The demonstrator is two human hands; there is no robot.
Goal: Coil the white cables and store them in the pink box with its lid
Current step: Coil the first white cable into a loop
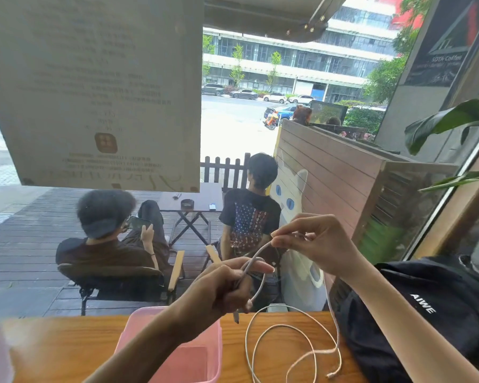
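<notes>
A white cable (pixel 284 328) lies in loose loops on the wooden counter (pixel 67 344), and one end rises to my hands. My left hand (pixel 219 288) is closed around a small loop of it, with a plug end hanging just below the fist. My right hand (pixel 313 241) is raised a little higher and pinches the same cable between thumb and fingers. The pink box (pixel 202 352) stands open on the counter under my left forearm. No lid shows in this view.
A black bag (pixel 440 313) printed with white letters lies at the right end of the counter. A window runs behind the counter, with a paper notice (pixel 94 87) stuck on it. Two people sit outside on a wooden deck. A potted plant (pixel 454 123) stands far right.
</notes>
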